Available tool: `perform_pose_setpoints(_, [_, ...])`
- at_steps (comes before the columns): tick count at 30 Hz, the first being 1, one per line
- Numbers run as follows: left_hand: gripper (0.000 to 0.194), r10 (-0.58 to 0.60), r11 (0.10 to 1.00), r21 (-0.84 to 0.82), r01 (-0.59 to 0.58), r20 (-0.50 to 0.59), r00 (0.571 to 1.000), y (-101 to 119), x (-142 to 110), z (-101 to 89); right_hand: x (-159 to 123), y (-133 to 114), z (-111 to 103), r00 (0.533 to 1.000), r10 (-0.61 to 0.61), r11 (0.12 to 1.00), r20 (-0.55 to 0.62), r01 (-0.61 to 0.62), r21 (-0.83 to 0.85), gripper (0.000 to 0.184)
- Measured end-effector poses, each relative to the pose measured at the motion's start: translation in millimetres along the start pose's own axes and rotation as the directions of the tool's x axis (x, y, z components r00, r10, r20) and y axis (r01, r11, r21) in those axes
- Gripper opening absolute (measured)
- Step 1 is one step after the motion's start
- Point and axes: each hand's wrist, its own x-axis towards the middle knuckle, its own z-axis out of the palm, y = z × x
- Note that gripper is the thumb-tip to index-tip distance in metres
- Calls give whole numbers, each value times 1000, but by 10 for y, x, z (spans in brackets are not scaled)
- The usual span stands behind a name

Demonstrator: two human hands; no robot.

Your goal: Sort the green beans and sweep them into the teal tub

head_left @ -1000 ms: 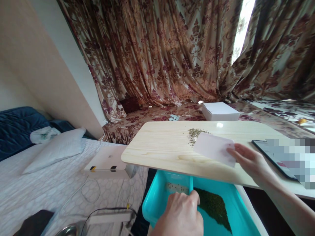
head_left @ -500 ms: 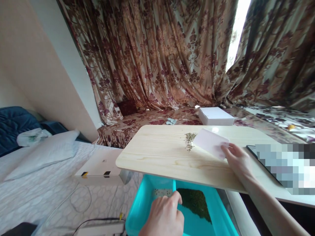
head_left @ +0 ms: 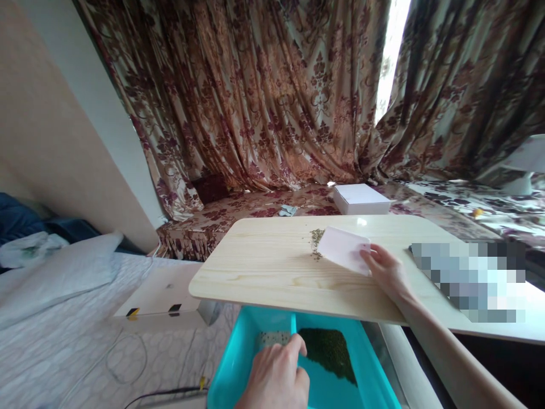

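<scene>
My right hand (head_left: 385,270) pinches the right end of a white, thin rectangular card (head_left: 344,250) over the wooden tabletop (head_left: 255,258). The card's left edge reaches a small scatter of greenish-brown grains (head_left: 315,241) and hides part of it. Below the table's front edge, my left hand (head_left: 279,372) is closed over the divider of a turquoise bin (head_left: 230,355), its fingertips partly hidden. Dark green grains (head_left: 330,352) fill part of the bin's right compartment. A pale layer with dark specks (head_left: 273,338) lies in the left one.
A blurred-out device (head_left: 468,281) lies on the table's right side. Behind the table is a white box (head_left: 361,199) on a patterned surface. A flat white box (head_left: 159,289) and cables (head_left: 128,358) lie on the bed to the left.
My view has turned slightly right, so everything shifts left in the picture. The card has moved a little over the scattered grains, covering more of them. My left hand stays at the bin.
</scene>
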Motion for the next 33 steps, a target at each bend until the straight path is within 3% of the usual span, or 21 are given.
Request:
perform_pose_setpoints(8, [42,-6,1000,-7,6,-5,1000,26,-29,-15,-29,16,3,1000,-7,1000,30,7,15,49])
perform_pose_setpoints(17, [42,-17,1000,-23,17,-8,1000,52,-29,-37,-65,-26,4,999,3,999,35,-4,37,39])
perform_pose_setpoints(26, [42,-23,999,-24,23,-7,1000,33,-31,-7,-38,37,-42,999,-42,998,-34,43,41,40])
perform_pose_setpoints(33, [42,-30,999,-36,29,-12,999,37,-30,6,-51,39,-48,999,-51,998,-12,51,23,34])
